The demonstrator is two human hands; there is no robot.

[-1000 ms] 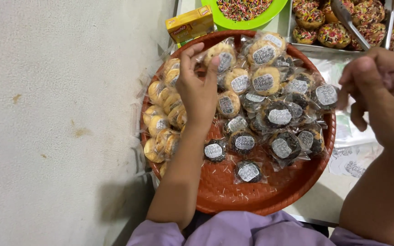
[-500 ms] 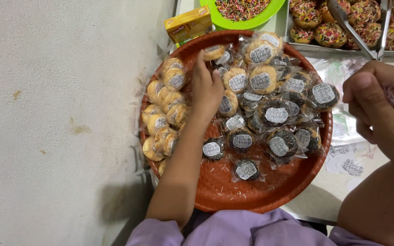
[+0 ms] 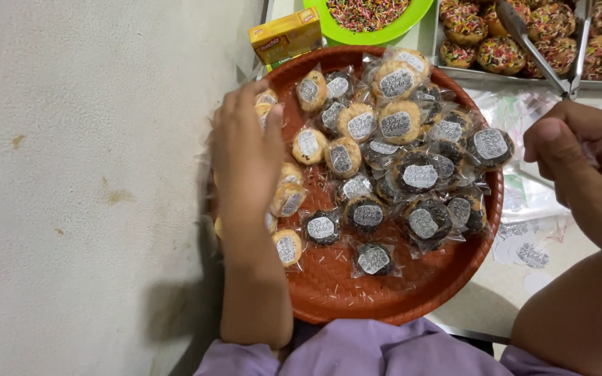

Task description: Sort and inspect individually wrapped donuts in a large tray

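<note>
Pale, speckled flooring (image 3: 85, 188) fills the whole left side, and against it sits the big round reddish-brown woven tray (image 3: 384, 296), heaped with cookies sealed in clear wrappers, each with a round grey sticker. And the left hand (image 3: 245, 157) has moved: half a second back it was reaching in among the middle of the pile, now it has slid out to the tray's left rim and lies flat, fingers together and loosely extended, palm down on the pale wrapped cookies (image 3: 283, 202) bunched there, covering several of them. That reads as a shift to tidying or gathering the light ones at the edge, though whether anything is gripped under the palm cannot be told. Dark wrapped cookies (image 3: 419, 174) crowd the right half, untouched. The right hand (image 3: 580, 157) has dropped a little and hangs off the tray's right side, curled, thumb pressed to the fingers; if it pinches something, that is hidden. Beyond the tray, a metal tray of sprinkle-topped cookies (image 3: 531, 42) with tongs (image 3: 534, 52) lying across it, a green bowl of coloured sprinkles (image 3: 367, 14), a small yellow box (image 3: 283, 38), and loose stickers (image 3: 524, 251) on the desk.
</note>
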